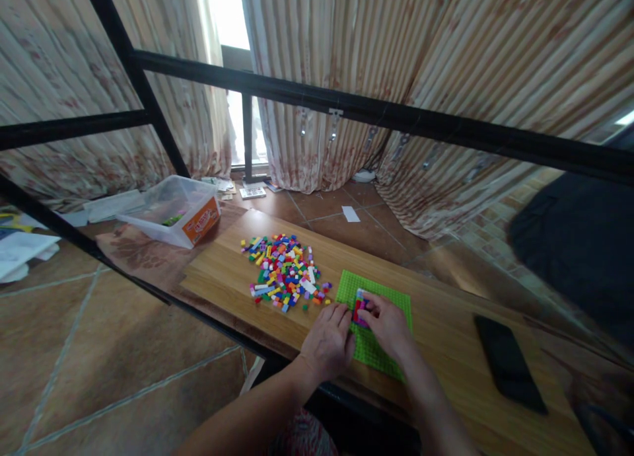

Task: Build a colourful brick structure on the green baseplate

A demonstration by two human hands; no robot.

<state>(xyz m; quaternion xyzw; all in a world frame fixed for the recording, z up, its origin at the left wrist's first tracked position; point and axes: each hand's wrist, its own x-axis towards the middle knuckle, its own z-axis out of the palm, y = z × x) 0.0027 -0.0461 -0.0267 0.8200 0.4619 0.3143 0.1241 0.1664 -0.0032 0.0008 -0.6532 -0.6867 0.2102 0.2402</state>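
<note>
A green studded baseplate [376,350] lies on the wooden tabletop. On its upper left part stands a small build of toy bricks [357,308], with red, pink, purple and light blue pieces showing. My right hand [390,325] reaches over the plate from the right, thumb and fingers closed around the build's right side. My left hand [327,342] rests at the plate's left edge, its fingers bent and pressed together, fingertips close against the build's left side. Whatever lies beneath those fingertips is hidden. Left of the plate spreads a heap of loose toy bricks [287,269] in many colours.
A black phone [510,363] lies on the table [446,337] at the right. Beyond the table's left end sits a clear plastic box [171,208] with an orange label. A black metal rail [277,84] crosses above the far side, before striped curtains [356,39].
</note>
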